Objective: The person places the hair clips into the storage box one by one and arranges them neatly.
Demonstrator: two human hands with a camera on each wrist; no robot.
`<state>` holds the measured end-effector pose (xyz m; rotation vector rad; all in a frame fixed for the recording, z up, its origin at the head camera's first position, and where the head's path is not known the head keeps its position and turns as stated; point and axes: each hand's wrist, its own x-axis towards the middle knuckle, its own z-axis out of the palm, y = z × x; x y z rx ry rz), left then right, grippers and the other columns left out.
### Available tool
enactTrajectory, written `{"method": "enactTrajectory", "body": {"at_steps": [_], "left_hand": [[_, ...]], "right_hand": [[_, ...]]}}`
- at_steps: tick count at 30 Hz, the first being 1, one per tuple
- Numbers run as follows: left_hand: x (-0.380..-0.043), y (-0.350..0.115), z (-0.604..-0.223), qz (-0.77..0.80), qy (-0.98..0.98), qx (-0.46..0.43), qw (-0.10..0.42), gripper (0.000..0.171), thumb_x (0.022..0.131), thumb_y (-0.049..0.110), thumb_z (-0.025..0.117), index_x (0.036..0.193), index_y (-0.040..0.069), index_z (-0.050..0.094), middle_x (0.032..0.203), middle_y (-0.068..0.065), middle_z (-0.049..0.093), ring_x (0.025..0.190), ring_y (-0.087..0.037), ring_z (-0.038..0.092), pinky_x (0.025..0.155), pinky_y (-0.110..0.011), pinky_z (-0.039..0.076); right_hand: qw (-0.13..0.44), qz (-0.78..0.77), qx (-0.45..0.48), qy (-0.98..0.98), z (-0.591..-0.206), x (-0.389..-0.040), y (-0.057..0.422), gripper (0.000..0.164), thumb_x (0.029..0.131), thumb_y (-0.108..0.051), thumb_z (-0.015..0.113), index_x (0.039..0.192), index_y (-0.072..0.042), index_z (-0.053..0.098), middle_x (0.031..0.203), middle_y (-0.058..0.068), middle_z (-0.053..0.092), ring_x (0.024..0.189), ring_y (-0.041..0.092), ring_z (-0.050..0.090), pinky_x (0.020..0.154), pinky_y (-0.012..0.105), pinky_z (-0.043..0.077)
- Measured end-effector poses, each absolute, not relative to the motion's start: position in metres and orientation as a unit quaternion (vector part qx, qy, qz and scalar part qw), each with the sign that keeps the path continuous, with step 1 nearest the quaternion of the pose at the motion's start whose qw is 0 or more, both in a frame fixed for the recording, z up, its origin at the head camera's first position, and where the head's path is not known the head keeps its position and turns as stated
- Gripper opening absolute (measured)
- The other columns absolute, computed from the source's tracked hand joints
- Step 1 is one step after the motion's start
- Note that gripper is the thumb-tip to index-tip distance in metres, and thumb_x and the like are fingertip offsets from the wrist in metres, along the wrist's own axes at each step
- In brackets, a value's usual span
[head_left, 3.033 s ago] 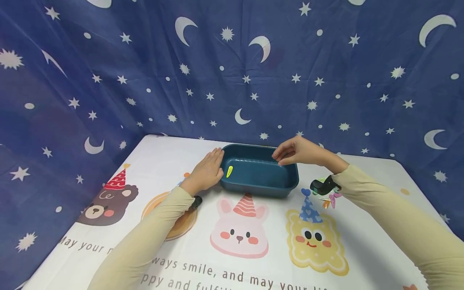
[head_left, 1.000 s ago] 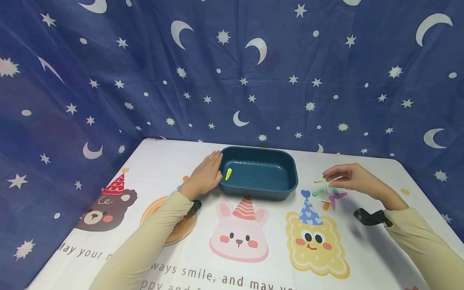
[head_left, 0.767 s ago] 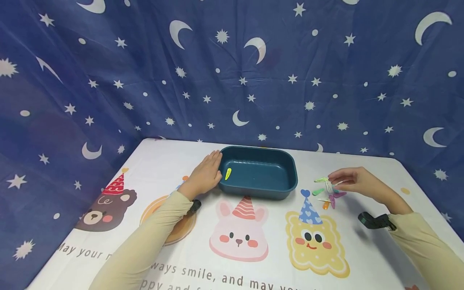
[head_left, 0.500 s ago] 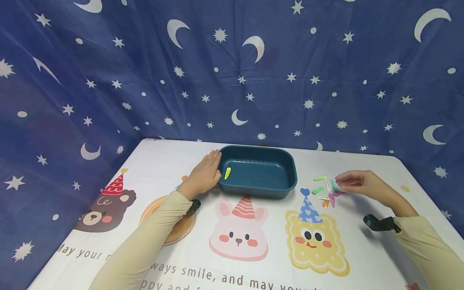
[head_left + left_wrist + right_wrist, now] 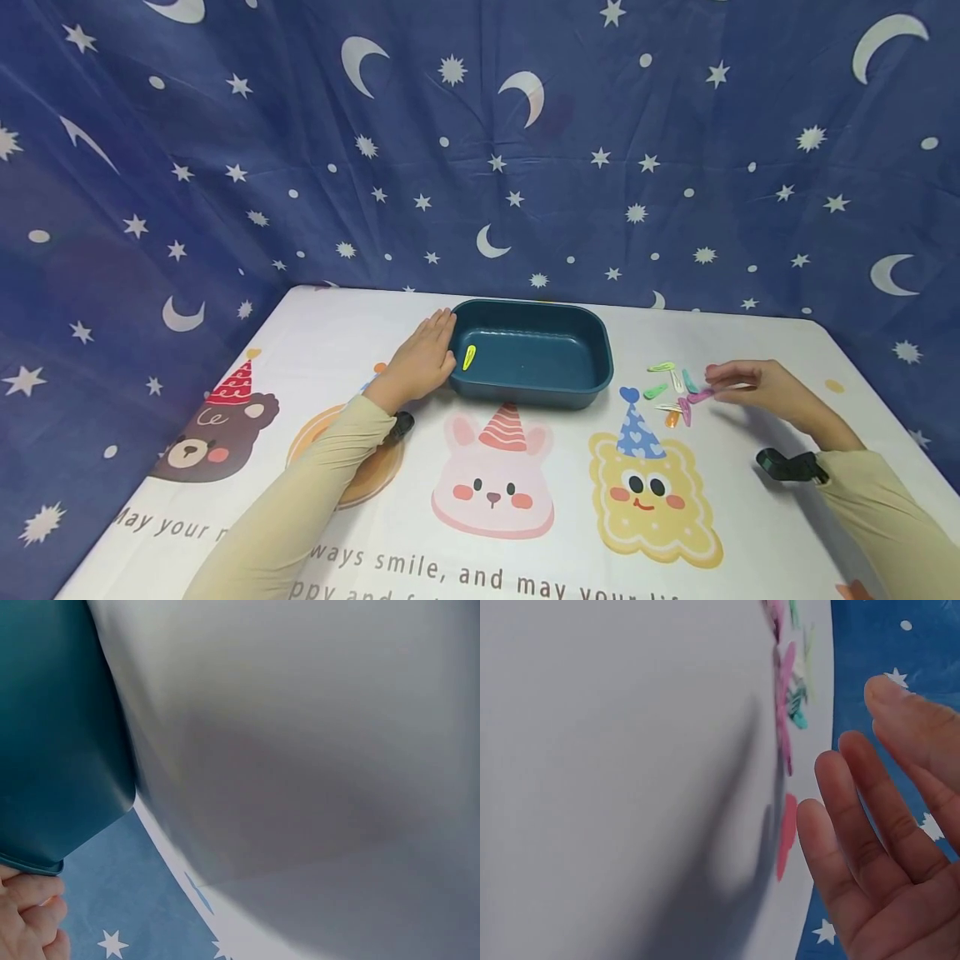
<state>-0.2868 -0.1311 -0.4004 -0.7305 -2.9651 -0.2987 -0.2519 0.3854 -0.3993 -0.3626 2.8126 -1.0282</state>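
Observation:
My left hand (image 5: 417, 360) lies flat with straight fingers against the left rim of a dark teal plastic bin (image 5: 531, 397). A yellow snap hair clip (image 5: 468, 357) is inside the bin at its left end. Above the right side of the table, my right hand (image 5: 772, 393) hovers with fingers apart and nothing between them. Just left of its fingertips lie loose hair clips: green (image 5: 656, 392), teal (image 5: 689, 382), pink (image 5: 701, 397), purple (image 5: 686, 412) and orange (image 5: 672, 420), among others. The right wrist view shows a red clip (image 5: 787, 836) beside the fingertips.
A white tablecloth (image 5: 570, 475) printed with cartoon animals and lettering covers the table. Behind its back edge hangs a blue curtain (image 5: 420, 225) with stars and moons. A black wrist device (image 5: 791, 465) sits under the right sleeve.
The right hand was over the bin three seconds ago, then went right to the clips. In the last second it drifted further right, uncovering more of them. The left hand stays put.

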Motion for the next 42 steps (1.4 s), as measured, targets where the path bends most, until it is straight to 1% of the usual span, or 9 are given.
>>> {"method": "enactTrajectory", "body": {"at_steps": [3,8,18,23,30,34,38,42], "left_hand": [[-0.287,-0.131,-0.4,-0.096,-0.966,-0.238,0.033,0.06,0.094,0.019,0.035,0.147,-0.007,0.02,0.156,-0.02,0.018,0.146,-0.03,0.014,0.12,-0.041,0.013],[-0.287,-0.131,-0.401,-0.096,-0.967,-0.235,0.031,0.06,0.095,0.019,0.034,0.147,-0.006,0.019,0.156,-0.02,0.017,0.147,-0.03,0.014,0.12,-0.041,0.013],[-0.286,-0.13,-0.403,-0.1,-0.966,-0.235,0.034,0.061,0.094,0.019,0.035,0.147,-0.007,0.02,0.155,-0.021,0.018,0.146,-0.032,0.017,0.12,-0.042,0.014],[-0.286,-0.131,-0.402,-0.099,-0.966,-0.235,0.035,0.061,0.094,0.019,0.035,0.147,-0.007,0.019,0.155,-0.021,0.018,0.146,-0.031,0.015,0.12,-0.041,0.014],[-0.285,-0.13,-0.4,-0.1,-0.967,-0.234,0.03,0.06,0.095,0.018,0.035,0.147,-0.006,0.018,0.156,-0.02,0.017,0.147,-0.029,0.012,0.121,-0.041,0.013],[-0.285,-0.13,-0.398,-0.097,-0.966,-0.238,0.036,0.06,0.094,0.018,0.036,0.147,-0.007,0.019,0.155,-0.021,0.019,0.146,-0.031,0.014,0.12,-0.042,0.014],[-0.285,-0.13,-0.398,-0.097,-0.966,-0.238,0.04,0.06,0.094,0.018,0.037,0.146,-0.007,0.02,0.155,-0.021,0.019,0.146,-0.032,0.017,0.12,-0.042,0.014],[-0.285,-0.13,-0.398,-0.099,-0.966,-0.235,0.035,0.06,0.094,0.018,0.036,0.147,-0.007,0.02,0.155,-0.021,0.019,0.146,-0.031,0.015,0.12,-0.042,0.014]], "right_hand": [[0.058,-0.325,-0.117,0.937,-0.404,-0.254,0.386,0.041,0.077,-0.021,0.076,0.11,0.002,0.067,0.117,0.02,0.065,0.088,-0.02,0.053,0.073,0.005,0.046],[0.044,-0.313,-0.126,0.94,-0.409,-0.257,0.386,0.038,0.075,-0.015,0.077,0.106,0.003,0.068,0.11,0.025,0.066,0.085,-0.02,0.052,0.071,0.006,0.048],[0.018,-0.308,-0.153,0.939,-0.415,-0.261,0.388,0.029,0.072,-0.005,0.077,0.098,0.005,0.07,0.098,0.023,0.069,0.08,-0.018,0.054,0.065,0.011,0.051],[0.019,-0.308,-0.152,0.939,-0.415,-0.263,0.387,0.028,0.072,-0.004,0.077,0.097,0.005,0.07,0.095,0.02,0.07,0.076,-0.014,0.056,0.063,0.013,0.051],[0.039,-0.291,-0.136,0.946,-0.415,-0.262,0.385,0.028,0.073,-0.006,0.076,0.098,0.003,0.071,0.097,0.02,0.07,0.07,-0.01,0.054,0.061,0.016,0.05],[0.049,-0.286,-0.135,0.947,-0.415,-0.26,0.384,0.028,0.072,-0.006,0.076,0.098,0.003,0.071,0.098,0.021,0.069,0.068,-0.008,0.054,0.061,0.016,0.05],[0.069,-0.283,-0.13,0.948,-0.414,-0.259,0.383,0.028,0.073,-0.008,0.076,0.099,0.001,0.071,0.1,0.02,0.069,0.07,-0.006,0.054,0.062,0.016,0.05],[0.088,-0.283,-0.133,0.946,-0.413,-0.257,0.381,0.029,0.073,-0.011,0.077,0.099,0.0,0.071,0.1,0.018,0.07,0.072,-0.006,0.055,0.064,0.015,0.05]]}}
